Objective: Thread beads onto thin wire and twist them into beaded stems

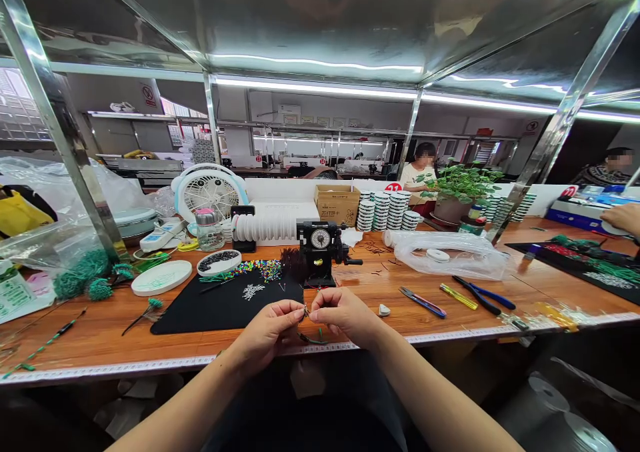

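Observation:
My left hand point(273, 325) and my right hand point(345, 313) meet above the table's front edge. Thumbs and index fingers of both are pinched on a thin dark cord, its details too small to make out. Below the fingers hangs a green and black cord length point(314, 339), which looks like part of the same piece. Just behind my hands lies a black mat point(210, 312) with silvery small parts point(255, 292) and colourful beads point(270, 269). A black winding device with a dial point(320, 240) and a crank stands beyond them.
On the right lie scissors point(423, 302), a yellow-handled tool point(459, 297) and blue-handled pliers point(477, 295). White dishes point(163, 279), a fan point(211, 195) and a jar point(209, 231) stand left. Metal posts point(565, 112) carry a shelf overhead. A co-worker's hand point(623, 220) shows far right.

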`<action>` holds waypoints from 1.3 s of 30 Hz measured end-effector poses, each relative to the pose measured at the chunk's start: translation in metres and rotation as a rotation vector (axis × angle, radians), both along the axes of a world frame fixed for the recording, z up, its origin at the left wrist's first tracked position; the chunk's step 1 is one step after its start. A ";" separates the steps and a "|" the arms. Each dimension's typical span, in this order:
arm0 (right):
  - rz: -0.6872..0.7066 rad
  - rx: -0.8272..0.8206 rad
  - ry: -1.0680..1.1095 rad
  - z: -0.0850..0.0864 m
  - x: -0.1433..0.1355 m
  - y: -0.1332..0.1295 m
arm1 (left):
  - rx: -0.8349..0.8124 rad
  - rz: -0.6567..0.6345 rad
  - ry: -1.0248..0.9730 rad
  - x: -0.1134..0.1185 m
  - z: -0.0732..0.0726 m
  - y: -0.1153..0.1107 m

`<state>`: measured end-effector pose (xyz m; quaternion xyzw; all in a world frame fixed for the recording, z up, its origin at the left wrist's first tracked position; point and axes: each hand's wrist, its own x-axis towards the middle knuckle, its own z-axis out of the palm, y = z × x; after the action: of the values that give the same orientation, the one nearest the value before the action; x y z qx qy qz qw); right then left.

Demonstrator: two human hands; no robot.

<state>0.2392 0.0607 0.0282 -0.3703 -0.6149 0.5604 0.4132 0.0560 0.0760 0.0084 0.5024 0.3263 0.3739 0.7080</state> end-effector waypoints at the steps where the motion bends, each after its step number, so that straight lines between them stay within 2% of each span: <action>1: 0.003 -0.006 0.010 0.000 0.000 0.000 | -0.001 -0.001 0.002 0.000 0.000 0.000; 13: 0.018 -0.060 0.031 -0.001 -0.001 0.000 | 0.003 -0.038 0.010 -0.001 0.000 -0.001; 20: 0.072 -0.096 -0.026 0.001 0.003 0.004 | 0.004 -0.076 0.030 -0.003 -0.006 0.002; 29: 0.139 -0.114 -0.157 0.006 0.009 0.014 | 0.040 -0.149 0.074 -0.003 -0.005 0.002; 34: 0.163 -0.058 -0.254 0.013 0.013 0.013 | 0.056 -0.147 0.110 -0.001 -0.005 0.002; 39: 0.149 0.098 -0.439 0.018 0.011 0.008 | 0.064 -0.155 0.147 0.000 -0.004 0.003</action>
<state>0.2501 0.0683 0.0460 -0.4164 -0.7421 0.4647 0.2447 0.0559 0.0794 0.0039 0.5748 0.3252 0.2904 0.6925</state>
